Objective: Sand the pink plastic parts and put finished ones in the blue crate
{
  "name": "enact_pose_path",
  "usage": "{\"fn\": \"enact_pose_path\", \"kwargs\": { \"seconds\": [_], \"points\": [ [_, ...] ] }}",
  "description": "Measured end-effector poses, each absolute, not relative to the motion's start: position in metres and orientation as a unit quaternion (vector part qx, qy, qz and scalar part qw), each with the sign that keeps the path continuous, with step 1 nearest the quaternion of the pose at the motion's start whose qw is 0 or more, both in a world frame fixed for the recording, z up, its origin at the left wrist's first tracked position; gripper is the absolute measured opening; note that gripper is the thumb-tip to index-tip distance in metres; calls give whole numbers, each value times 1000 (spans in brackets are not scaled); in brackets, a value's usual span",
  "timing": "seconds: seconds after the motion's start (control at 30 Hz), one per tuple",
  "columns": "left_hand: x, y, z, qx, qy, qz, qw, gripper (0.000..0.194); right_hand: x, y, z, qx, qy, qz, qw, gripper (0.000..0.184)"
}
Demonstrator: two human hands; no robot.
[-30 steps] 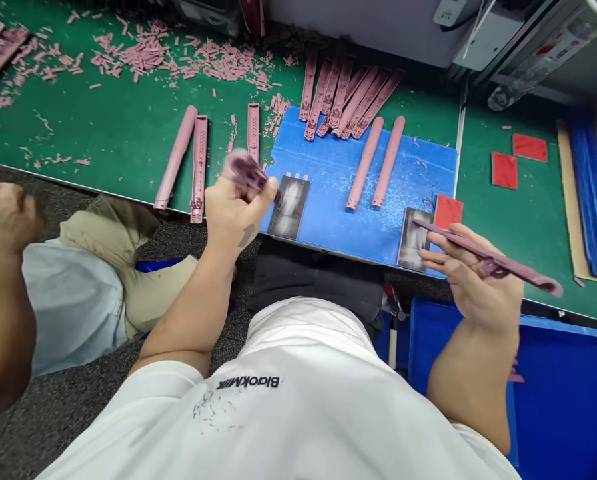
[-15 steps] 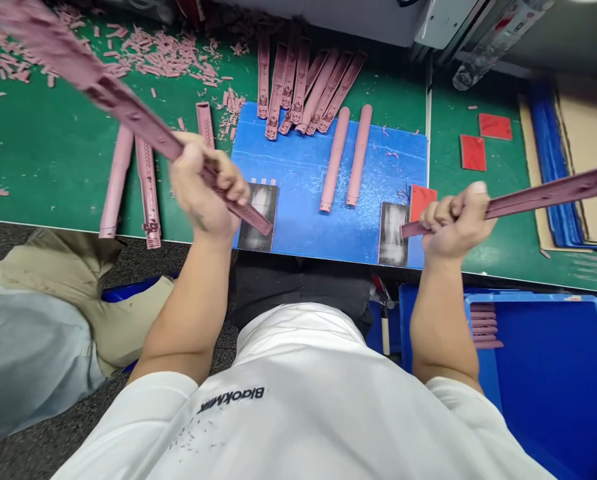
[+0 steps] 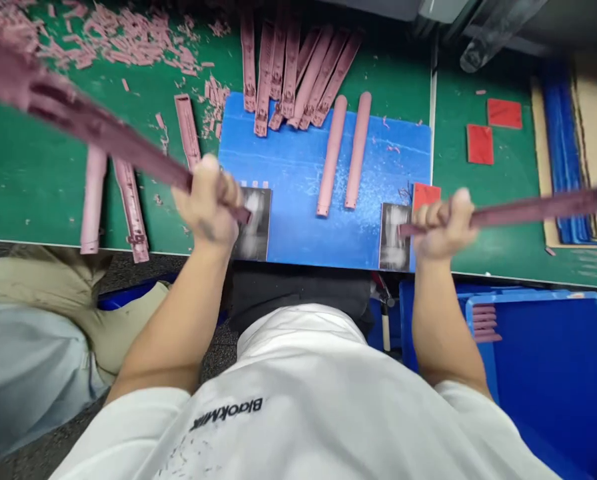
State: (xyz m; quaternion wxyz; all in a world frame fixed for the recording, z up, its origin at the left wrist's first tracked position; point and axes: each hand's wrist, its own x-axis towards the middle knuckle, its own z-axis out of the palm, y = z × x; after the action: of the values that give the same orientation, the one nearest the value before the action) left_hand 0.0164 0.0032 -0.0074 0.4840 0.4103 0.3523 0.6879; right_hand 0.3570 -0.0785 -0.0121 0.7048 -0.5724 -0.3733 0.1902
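Note:
My left hand is closed in a fist round a long pink plastic strip that slants up to the far left, its lower end over a grey sandpaper patch. My right hand is fisted round a second pink strip that points out to the right, its near end over another grey sandpaper patch. Both patches lie at the front corners of a blue mat. Two rounded pink pieces rest in the middle of the mat.
A stack of several pink strips lies at the mat's back edge, more pink parts to the left, pink scraps on the green table. Red squares and blue sheets sit right. A blue bin stands below; another person's legs are left.
Both fists have dropped slightly toward the sandpaper patches with their strips, which are now blurred by motion. One second ago the right hand held its strip loosely in open fingers.

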Motion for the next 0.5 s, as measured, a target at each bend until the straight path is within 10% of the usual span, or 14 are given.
{"fn": "enact_pose_path", "kwargs": {
  "seconds": [0.5],
  "points": [
    [28,1,-6,497,417,627,430,88,333,-75,16,-530,-306,196,767,79]
  ]
}}
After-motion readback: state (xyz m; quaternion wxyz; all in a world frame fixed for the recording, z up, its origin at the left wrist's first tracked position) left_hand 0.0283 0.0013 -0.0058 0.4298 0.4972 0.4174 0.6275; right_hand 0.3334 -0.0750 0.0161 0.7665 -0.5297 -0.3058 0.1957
